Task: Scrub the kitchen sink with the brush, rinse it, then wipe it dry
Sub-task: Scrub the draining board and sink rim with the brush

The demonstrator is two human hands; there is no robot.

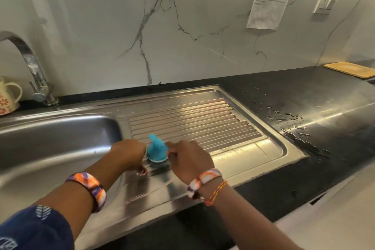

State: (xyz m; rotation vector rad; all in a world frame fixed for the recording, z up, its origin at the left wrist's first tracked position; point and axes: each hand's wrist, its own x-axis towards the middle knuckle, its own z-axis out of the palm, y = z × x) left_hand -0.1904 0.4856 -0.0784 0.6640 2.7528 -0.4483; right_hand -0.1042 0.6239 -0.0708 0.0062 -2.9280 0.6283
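Both hands are down on the ribbed drainboard (194, 124) of the steel sink (60, 138), close to its front edge and just right of the basin. Between them stands the blue brush (157, 151), bristles down on the metal. The right hand (188, 160) has its fingers curled against the brush's right side, gripping it. The left hand (127, 153) sits curled just beside the brush on its left; whether it holds the brush I cannot tell. Water beads on the black desk (294, 124) right of the sink. A tap (34, 71) rises at the back left corner, a flowered jug (8, 95) beside it.
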